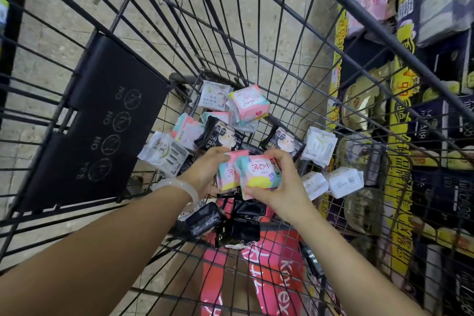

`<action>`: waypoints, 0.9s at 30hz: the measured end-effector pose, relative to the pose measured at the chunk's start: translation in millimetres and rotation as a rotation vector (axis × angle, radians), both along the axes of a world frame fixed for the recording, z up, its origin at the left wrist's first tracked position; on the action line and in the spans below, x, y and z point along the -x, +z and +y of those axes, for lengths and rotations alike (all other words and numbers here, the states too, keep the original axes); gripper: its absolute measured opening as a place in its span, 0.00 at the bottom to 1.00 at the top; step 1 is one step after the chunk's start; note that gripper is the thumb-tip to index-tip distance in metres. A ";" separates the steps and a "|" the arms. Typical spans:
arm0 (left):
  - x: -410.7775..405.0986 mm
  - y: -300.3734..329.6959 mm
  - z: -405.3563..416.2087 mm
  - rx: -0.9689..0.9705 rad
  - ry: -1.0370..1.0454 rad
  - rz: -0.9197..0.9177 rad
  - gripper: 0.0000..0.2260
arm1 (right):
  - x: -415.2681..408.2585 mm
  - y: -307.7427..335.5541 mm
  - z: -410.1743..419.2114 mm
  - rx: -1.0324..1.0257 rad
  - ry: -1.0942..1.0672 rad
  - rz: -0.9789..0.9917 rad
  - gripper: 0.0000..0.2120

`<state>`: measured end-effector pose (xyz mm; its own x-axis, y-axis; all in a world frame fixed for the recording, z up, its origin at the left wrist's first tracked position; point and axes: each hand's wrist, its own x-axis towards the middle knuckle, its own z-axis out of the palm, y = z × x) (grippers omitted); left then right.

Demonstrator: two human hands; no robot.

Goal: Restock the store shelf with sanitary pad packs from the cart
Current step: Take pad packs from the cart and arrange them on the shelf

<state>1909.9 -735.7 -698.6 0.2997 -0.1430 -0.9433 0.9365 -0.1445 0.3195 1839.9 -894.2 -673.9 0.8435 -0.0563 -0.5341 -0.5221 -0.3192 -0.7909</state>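
Both my arms reach down into a black wire cart [302,64]. My left hand [205,172], with a pale bangle on the wrist, grips a pink and teal pad pack [227,174]. My right hand [279,187] holds a second pink, teal and yellow Kotex pack [259,172] pressed against the first one. Below them the cart floor holds several loose packs: a pink one [250,104], black ones [220,133], white ones [319,146]. The store shelf [436,84] stands to the right, full of packs.
A black child-seat flap [102,120] with printed symbols lies against the cart's left side. Black packs [243,223] and a large red Kotex bag [277,277] lie near me in the cart. Yellow price strips [397,200] line the shelf edges. Tiled floor shows through the wires.
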 end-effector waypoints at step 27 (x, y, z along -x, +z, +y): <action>11.6 -5.6 11.3 0.011 0.052 -0.044 0.17 | -5.4 12.7 -17.9 0.143 0.063 0.187 0.46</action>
